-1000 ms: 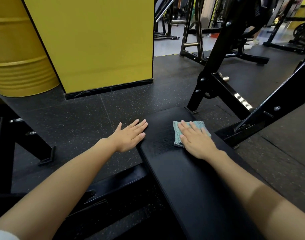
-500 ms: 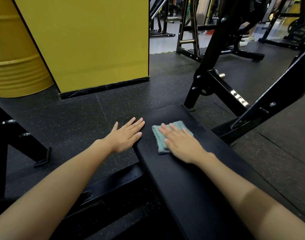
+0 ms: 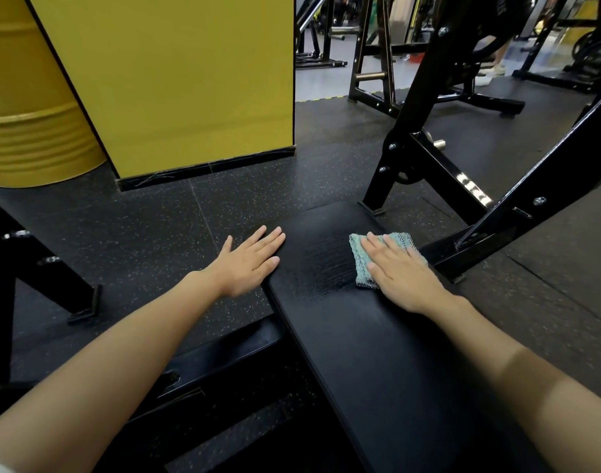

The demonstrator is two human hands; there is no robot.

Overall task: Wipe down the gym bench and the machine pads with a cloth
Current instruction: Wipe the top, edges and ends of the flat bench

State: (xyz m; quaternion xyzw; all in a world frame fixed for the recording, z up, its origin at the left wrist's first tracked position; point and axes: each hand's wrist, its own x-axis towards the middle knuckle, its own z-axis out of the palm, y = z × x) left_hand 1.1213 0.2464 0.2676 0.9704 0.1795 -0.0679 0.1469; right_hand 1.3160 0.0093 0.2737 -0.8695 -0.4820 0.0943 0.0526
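A long black padded bench (image 3: 367, 343) runs from the bottom of the view toward the middle. My right hand (image 3: 399, 273) lies flat with straight fingers on a folded teal cloth (image 3: 360, 264), pressing it onto the far right part of the pad. A damp streaked patch shows on the pad just left of the cloth. My left hand (image 3: 249, 262) rests flat with straight fingers on the bench's left edge, holding nothing.
A black steel rack frame (image 3: 438, 165) rises right behind the bench end, with a slanted beam (image 3: 544, 199) on the right. A yellow pillar (image 3: 176, 80) and yellow drum (image 3: 26, 107) stand at the left. Black frame parts (image 3: 36, 268) sit low left on speckled rubber floor.
My right hand slid the cloth left toward the bench's middle, then back right toward its far right edge. My left hand stayed on the left edge.
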